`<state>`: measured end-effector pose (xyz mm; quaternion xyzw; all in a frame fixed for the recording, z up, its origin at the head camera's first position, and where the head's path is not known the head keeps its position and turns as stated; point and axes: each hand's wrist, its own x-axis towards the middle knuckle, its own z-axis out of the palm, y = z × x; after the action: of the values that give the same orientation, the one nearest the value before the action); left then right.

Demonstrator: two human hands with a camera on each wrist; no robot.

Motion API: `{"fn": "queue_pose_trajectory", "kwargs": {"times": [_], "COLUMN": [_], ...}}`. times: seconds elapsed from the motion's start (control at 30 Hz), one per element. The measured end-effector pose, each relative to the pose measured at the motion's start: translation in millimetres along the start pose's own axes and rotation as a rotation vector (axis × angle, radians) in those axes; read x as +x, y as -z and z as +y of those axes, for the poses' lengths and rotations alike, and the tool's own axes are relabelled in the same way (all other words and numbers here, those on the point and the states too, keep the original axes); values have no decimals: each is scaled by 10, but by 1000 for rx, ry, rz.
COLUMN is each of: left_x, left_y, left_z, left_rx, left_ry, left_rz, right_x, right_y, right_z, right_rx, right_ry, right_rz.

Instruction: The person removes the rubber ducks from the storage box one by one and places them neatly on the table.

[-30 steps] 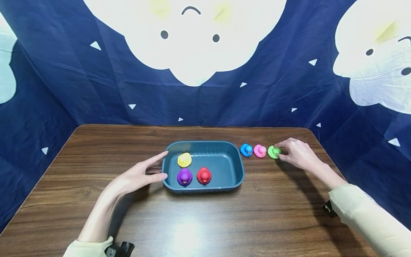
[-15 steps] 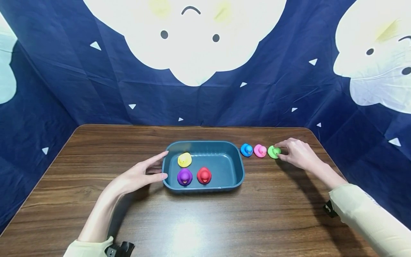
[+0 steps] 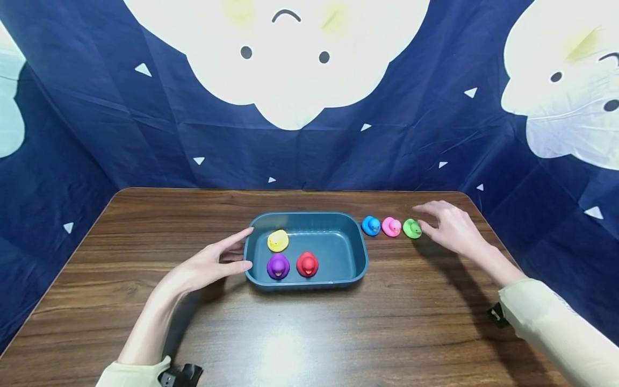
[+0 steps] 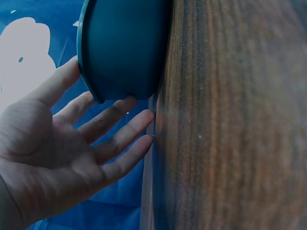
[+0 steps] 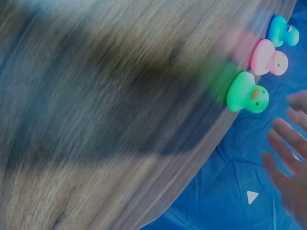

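Observation:
In the head view, a teal plastic bin (image 3: 338, 250) holds a yellow rubber duck (image 3: 278, 241), a purple duck (image 3: 278, 266) and a red duck (image 3: 307, 264). My left hand (image 3: 208, 264) touches the bin's left end, thumb and index fingertip at the rim, the other fingers spread below as the left wrist view shows. To the bin's right stand a blue duck (image 3: 371, 226), a pink duck (image 3: 391, 227) and a green duck (image 3: 412, 229) in a row. Just right of the green duck, my right hand (image 3: 450, 226) holds nothing, fingers apart from the thumb.
The wood-grain table (image 3: 387, 322) ends at a back edge just behind the bin and ducks. A dark blue cloth (image 3: 309, 161) printed with white clouds hangs behind it. Each wrist carries a black camera mount (image 3: 180, 375).
My right hand has let go of the green duck, its fingers spreading and moving slightly back and to the right. The left hand, the bin and the ducks in it stay put.

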<state>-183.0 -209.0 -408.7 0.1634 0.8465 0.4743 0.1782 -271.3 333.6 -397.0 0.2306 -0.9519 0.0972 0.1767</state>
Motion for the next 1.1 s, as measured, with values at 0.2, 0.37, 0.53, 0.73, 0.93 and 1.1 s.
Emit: {"fn": "queue_pose_trajectory", "kwargs": {"times": [0.2, 0.37, 0.53, 0.73, 0.93, 1.1], "left_x": [2, 6, 5, 5, 3, 11], "left_y": [2, 3, 4, 4, 5, 4], "left_z": [-7, -6, -5, -1, 0, 3], "left_rx": [0, -3, 6, 7, 17, 27], "left_ry": [1, 2, 5, 3, 5, 9], "left_rz": [1, 1, -1, 0, 4, 4], "right_x": [49, 89, 124, 191, 261, 312], "right_y": [-3, 15, 29, 28, -23, -95], "right_z": [-82, -178, -291, -481, -775, -1026], "right_rx": [56, 97, 116, 165, 253, 302], "right_ry": [34, 79, 108, 161, 242, 268], "right_rz": [209, 274, 278, 246, 196, 144]}}
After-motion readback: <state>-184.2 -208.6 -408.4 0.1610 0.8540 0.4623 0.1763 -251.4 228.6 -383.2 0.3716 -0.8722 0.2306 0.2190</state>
